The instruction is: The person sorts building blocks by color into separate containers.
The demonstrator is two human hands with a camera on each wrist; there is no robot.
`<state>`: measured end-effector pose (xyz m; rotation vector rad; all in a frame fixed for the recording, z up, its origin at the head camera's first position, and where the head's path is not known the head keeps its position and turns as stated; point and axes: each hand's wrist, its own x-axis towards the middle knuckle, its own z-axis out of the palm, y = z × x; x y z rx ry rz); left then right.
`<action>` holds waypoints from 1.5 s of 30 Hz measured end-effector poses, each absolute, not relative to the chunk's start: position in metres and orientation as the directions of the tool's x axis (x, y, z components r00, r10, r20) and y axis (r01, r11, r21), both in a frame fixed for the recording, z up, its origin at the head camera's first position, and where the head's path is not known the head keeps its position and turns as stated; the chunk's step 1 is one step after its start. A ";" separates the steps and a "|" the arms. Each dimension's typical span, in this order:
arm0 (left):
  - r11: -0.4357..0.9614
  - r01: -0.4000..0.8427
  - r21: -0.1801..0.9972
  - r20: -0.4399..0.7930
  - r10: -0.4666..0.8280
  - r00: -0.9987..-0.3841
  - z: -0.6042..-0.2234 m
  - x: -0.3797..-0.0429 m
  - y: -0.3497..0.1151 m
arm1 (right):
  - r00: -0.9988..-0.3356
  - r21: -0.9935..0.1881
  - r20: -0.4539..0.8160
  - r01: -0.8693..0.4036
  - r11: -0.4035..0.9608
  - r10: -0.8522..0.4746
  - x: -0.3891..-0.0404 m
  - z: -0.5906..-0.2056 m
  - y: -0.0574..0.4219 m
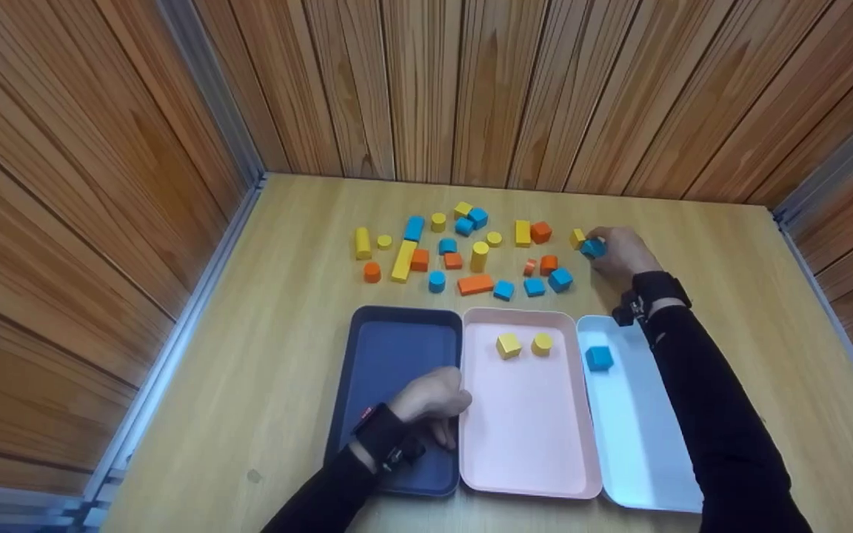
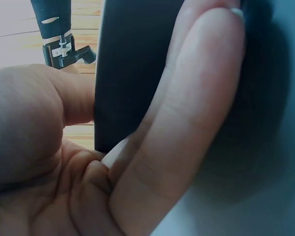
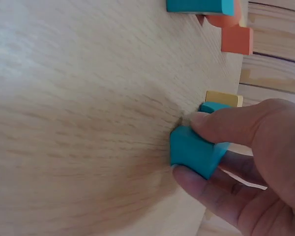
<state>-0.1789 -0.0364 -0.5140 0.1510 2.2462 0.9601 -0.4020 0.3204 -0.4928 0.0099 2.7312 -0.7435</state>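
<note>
My right hand (image 1: pixel 625 253) is at the far right of the scattered blocks. Its thumb and fingers pinch a blue block (image 3: pixel 191 150), low over the wooden table. Just beyond the thumb, a second blue piece (image 3: pixel 214 106) shows beside a yellow block (image 3: pixel 224 98). My left hand (image 1: pixel 432 396) is at the right wall of the dark blue tray (image 1: pixel 343 370). In the left wrist view its fingers (image 2: pixel 187 98) lie along the inner side of the tray wall and its thumb is on the other side, gripping the wall between them.
A pink tray (image 1: pixel 523 444) holds a yellow cube (image 1: pixel 508 346) and a yellow cylinder (image 1: pixel 542 344). On its right, a light blue tray (image 1: pixel 641 459) holds a blue cube (image 1: pixel 599 358). Several yellow, orange and blue blocks lie behind the trays. Wood-panelled walls (image 1: pixel 426 89) enclose the table.
</note>
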 end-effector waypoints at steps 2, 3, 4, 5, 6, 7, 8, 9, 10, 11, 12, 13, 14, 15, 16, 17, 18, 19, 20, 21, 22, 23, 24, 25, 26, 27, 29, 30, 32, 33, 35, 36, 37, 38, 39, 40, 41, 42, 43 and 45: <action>0.723 -0.147 0.675 -0.546 0.355 -0.759 -0.514 -0.178 -0.034 | -0.952 -0.516 -0.299 0.107 0.850 -0.062 -0.396 -0.491 0.327; 0.726 -0.145 0.672 -0.547 0.355 -0.758 -0.514 -0.178 -0.034 | -0.954 -0.522 -0.294 0.104 0.846 -0.064 -0.393 -0.490 0.330; 0.728 -0.146 0.670 -0.549 0.353 -0.758 -0.514 -0.178 -0.033 | -0.954 -0.530 -0.295 0.110 0.841 -0.062 -0.390 -0.489 0.333; 0.730 -0.147 0.668 -0.551 0.352 -0.756 -0.515 -0.178 -0.033 | -0.954 -0.537 -0.294 0.110 0.836 -0.063 -0.387 -0.488 0.335; 0.729 -0.154 0.667 -0.556 0.350 -0.754 -0.515 -0.178 -0.033 | -0.956 -0.541 -0.286 0.103 0.835 -0.068 -0.384 -0.486 0.337; 0.728 -0.160 0.666 -0.561 0.347 -0.752 -0.515 -0.177 -0.034 | -0.958 -0.546 -0.278 0.096 0.833 -0.072 -0.380 -0.483 0.338; 0.728 -0.164 0.665 -0.565 0.347 -0.749 -0.515 -0.178 -0.034 | -0.961 -0.548 -0.267 0.086 0.832 -0.077 -0.377 -0.480 0.340; 0.725 -0.172 0.667 -0.570 0.347 -0.745 -0.514 -0.178 -0.034 | -0.963 -0.547 -0.260 0.080 0.833 -0.078 -0.374 -0.478 0.341; 0.725 -0.176 0.666 -0.573 0.346 -0.743 -0.514 -0.178 -0.034 | -0.964 -0.545 -0.253 0.075 0.835 -0.079 -0.370 -0.475 0.342; 0.726 -0.175 0.665 -0.573 0.346 -0.742 -0.514 -0.178 -0.034 | -0.966 -0.542 -0.246 0.066 0.838 -0.082 -0.366 -0.471 0.343; 0.727 -0.178 0.663 -0.576 0.344 -0.741 -0.514 -0.179 -0.035 | -0.967 -0.536 -0.238 0.056 0.842 -0.087 -0.363 -0.468 0.344; 0.733 -0.171 0.659 -0.575 0.344 -0.742 -0.514 -0.180 -0.034 | -0.968 -0.535 -0.234 0.052 0.843 -0.090 -0.359 -0.465 0.345; 0.736 -0.171 0.655 -0.577 0.342 -0.742 -0.514 -0.180 -0.034 | -0.968 -0.535 -0.232 0.048 0.844 -0.091 -0.355 -0.462 0.345; 0.742 -0.167 0.649 -0.578 0.338 -0.742 -0.513 -0.181 -0.034 | -0.969 -0.535 -0.229 0.045 0.843 -0.094 -0.351 -0.458 0.346; 0.748 -0.165 0.643 -0.580 0.335 -0.743 -0.513 -0.182 -0.034 | -0.970 -0.536 -0.224 0.040 0.843 -0.097 -0.346 -0.455 0.346; 0.751 -0.167 0.639 -0.584 0.332 -0.740 -0.513 -0.182 -0.034 | -0.971 -0.537 -0.219 0.034 0.843 -0.100 -0.341 -0.452 0.346; 0.755 -0.171 0.633 -0.590 0.328 -0.738 -0.512 -0.183 -0.034 | -0.972 -0.538 -0.212 0.028 0.843 -0.103 -0.336 -0.449 0.347; 0.758 -0.171 0.629 -0.593 0.326 -0.736 -0.512 -0.184 -0.033 | -0.973 -0.537 -0.204 0.018 0.843 -0.109 -0.331 -0.446 0.346; 0.760 -0.171 0.627 -0.595 0.325 -0.736 -0.512 -0.184 -0.033 | -0.975 -0.532 -0.191 0.004 0.847 -0.116 -0.325 -0.443 0.346; 0.761 -0.171 0.626 -0.595 0.323 -0.736 -0.512 -0.184 -0.033 | -0.976 -0.526 -0.177 -0.014 0.851 -0.125 -0.320 -0.439 0.346; 0.760 -0.170 0.628 -0.593 0.325 -0.737 -0.511 -0.184 -0.033 | -0.977 -0.518 -0.161 -0.034 0.855 -0.137 -0.314 -0.436 0.345; 0.756 -0.172 0.631 -0.593 0.327 -0.736 -0.511 -0.184 -0.033 | -0.978 -0.510 -0.145 -0.057 0.859 -0.151 -0.308 -0.433 0.345; 0.753 -0.174 0.635 -0.592 0.330 -0.735 -0.511 -0.184 -0.033 | -0.978 -0.501 -0.130 -0.079 0.862 -0.166 -0.302 -0.429 0.344; 0.747 -0.177 0.641 -0.592 0.334 -0.733 -0.511 -0.184 -0.033 | -0.976 -0.493 -0.118 -0.102 0.864 -0.183 -0.295 -0.426 0.343; 0.741 -0.182 0.647 -0.593 0.339 -0.730 -0.511 -0.183 -0.033 | -0.974 -0.486 -0.109 -0.122 0.866 -0.199 -0.289 -0.424 0.342; 0.736 -0.186 0.650 -0.595 0.341 -0.728 -0.511 -0.182 -0.033 | -0.971 -0.480 -0.103 -0.141 0.866 -0.215 -0.282 -0.422 0.341; 0.730 -0.196 0.655 -0.600 0.346 -0.721 -0.512 -0.180 -0.034 | -0.965 -0.473 -0.096 -0.173 0.864 -0.245 -0.267 -0.420 0.339; 0.725 -0.197 0.660 -0.599 0.349 -0.721 -0.512 -0.179 -0.035 | -0.961 -0.470 -0.100 -0.181 0.864 -0.256 -0.259 -0.420 0.339; 0.718 -0.191 0.669 -0.590 0.356 -0.725 -0.512 -0.178 -0.035 | -0.956 -0.467 -0.112 -0.191 0.863 -0.272 -0.246 -0.421 0.338; 0.716 -0.188 0.673 -0.585 0.359 -0.727 -0.512 -0.178 -0.036 | -0.953 -0.466 -0.117 -0.194 0.863 -0.278 -0.240 -0.423 0.339; 0.706 -0.187 0.683 -0.578 0.366 -0.729 -0.513 -0.178 -0.036 | -0.948 -0.465 -0.141 -0.190 0.864 -0.284 -0.227 -0.428 0.341; 0.703 -0.186 0.687 -0.576 0.369 -0.730 -0.513 -0.177 -0.036 | -0.946 -0.467 -0.156 -0.182 0.865 -0.283 -0.222 -0.431 0.341; 0.703 -0.185 0.687 -0.574 0.369 -0.731 -0.513 -0.177 -0.036 | -0.945 -0.469 -0.167 -0.176 0.865 -0.282 -0.217 -0.435 0.342; 0.702 -0.185 0.688 -0.574 0.370 -0.731 -0.513 -0.177 -0.036 | -0.943 -0.470 -0.174 -0.173 0.866 -0.283 -0.212 -0.439 0.343; 0.701 -0.187 0.688 -0.575 0.369 -0.730 -0.513 -0.177 -0.036 | -0.943 -0.469 -0.183 -0.166 0.868 -0.279 -0.209 -0.443 0.344; 0.700 -0.189 0.689 -0.575 0.369 -0.730 -0.513 -0.177 -0.036 | -0.943 -0.466 -0.189 -0.161 0.870 -0.275 -0.206 -0.447 0.345; 0.699 -0.193 0.689 -0.577 0.367 -0.730 -0.513 -0.177 -0.036 | -0.944 -0.468 -0.191 -0.155 0.870 -0.270 -0.203 -0.451 0.346; 0.699 -0.196 0.687 -0.579 0.364 -0.729 -0.513 -0.177 -0.036 | -0.944 -0.467 -0.191 -0.155 0.871 -0.270 -0.201 -0.455 0.346; 0.702 -0.198 0.684 -0.581 0.361 -0.729 -0.513 -0.178 -0.035 | -0.945 -0.465 -0.186 -0.156 0.871 -0.269 -0.199 -0.459 0.347; 0.705 -0.204 0.679 -0.587 0.354 -0.728 -0.512 -0.179 -0.035 | -0.949 -0.458 -0.187 -0.145 0.877 -0.254 -0.197 -0.467 0.348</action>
